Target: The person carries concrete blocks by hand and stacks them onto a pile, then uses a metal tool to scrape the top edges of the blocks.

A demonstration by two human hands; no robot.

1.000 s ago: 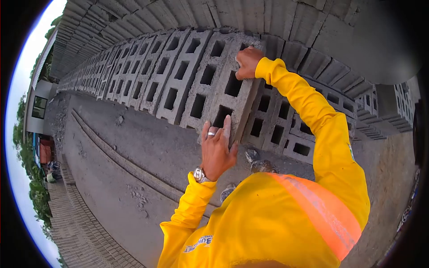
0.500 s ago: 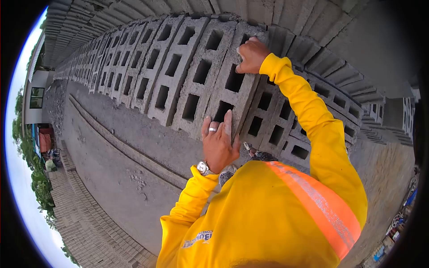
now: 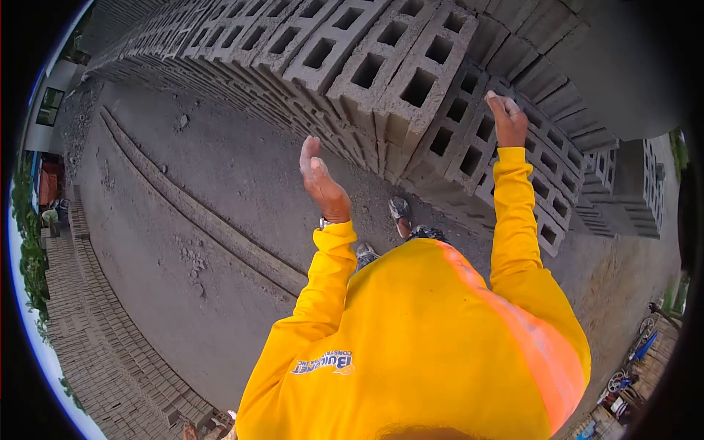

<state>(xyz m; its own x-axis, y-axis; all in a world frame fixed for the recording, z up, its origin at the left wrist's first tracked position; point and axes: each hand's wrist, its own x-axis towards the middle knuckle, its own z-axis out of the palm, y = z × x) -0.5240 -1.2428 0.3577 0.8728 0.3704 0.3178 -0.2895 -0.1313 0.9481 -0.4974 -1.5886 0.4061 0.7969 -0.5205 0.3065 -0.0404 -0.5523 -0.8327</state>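
My left hand [image 3: 324, 185] hangs in the air over the ground, its fingers stretched out and nothing in it. A watch shows at that wrist. My right hand [image 3: 507, 121] is raised to the right of the upper row, its fingers loosely bent and holding nothing. In the view it overlaps the lower blocks [image 3: 477, 136]. Between the hands stands the end concrete hollow block [image 3: 427, 70] of the upper row, its rectangular holes facing up. More hollow blocks [image 3: 372, 53] stand tightly side by side behind it.
A wall of stacked blocks [image 3: 506, 51] rises behind the row. My shoes [image 3: 400, 208] are on the grey ground near the stack's base. A long narrow strip [image 3: 198, 205] runs along the ground at left. Further stacks [image 3: 110, 323] lie lower left; bicycles [image 3: 645, 330] stand at right.
Both hands have come off the end block: the left moved back from its near end, the right away to the right. The view has shifted, showing more of the stack's front side.
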